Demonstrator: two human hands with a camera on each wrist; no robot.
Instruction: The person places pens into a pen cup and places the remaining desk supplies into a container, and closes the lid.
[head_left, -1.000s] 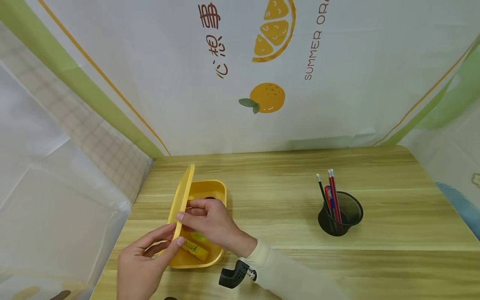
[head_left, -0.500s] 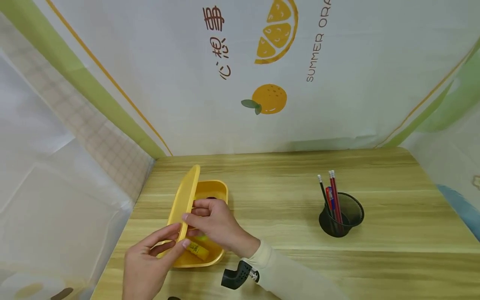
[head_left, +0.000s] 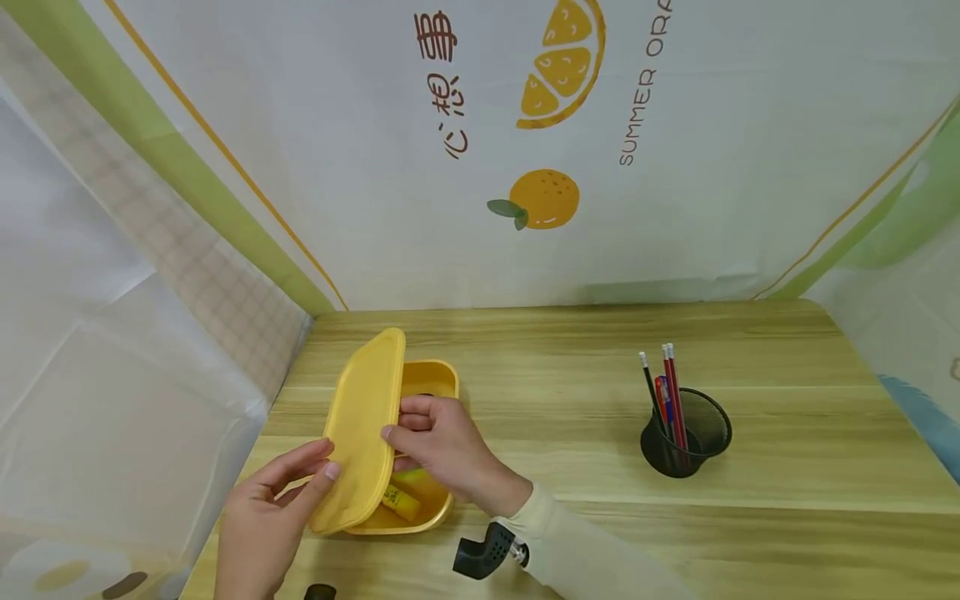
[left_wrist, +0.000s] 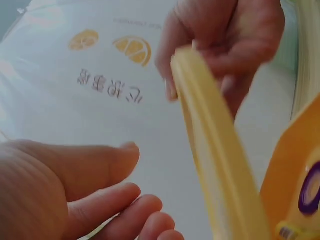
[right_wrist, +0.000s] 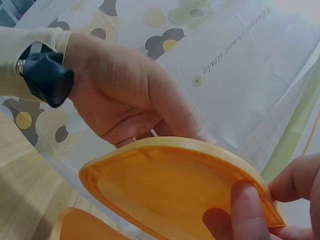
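Observation:
My right hand [head_left: 446, 442] pinches the right edge of a yellow lid [head_left: 358, 429], thumb on its upper face and fingers underneath. The lid slants over a yellow box [head_left: 452, 383], covering its left part. Inside, a yellow tube with dark print [head_left: 401, 503] shows below the lid's edge. The left wrist view shows a purple ring-shaped thing [left_wrist: 311, 189] in the box. By the lid's near left edge is my left hand [head_left: 262, 512]; in the left wrist view its thumb and loosely bent fingers stand apart from the lid, with nothing between them.
A black mesh pen cup [head_left: 705, 425] holding several pencils [head_left: 677, 400] and pens stands to the right on the wooden table [head_left: 555, 392]. A small dark round thing [head_left: 320, 592] lies at the front. A white printed cloth [head_left: 450, 242] hangs behind.
The lid has turned from nearly upright to a flatter slant, its face now showing. My left hand has let go of its edge and moved left. My right hand keeps its pinch.

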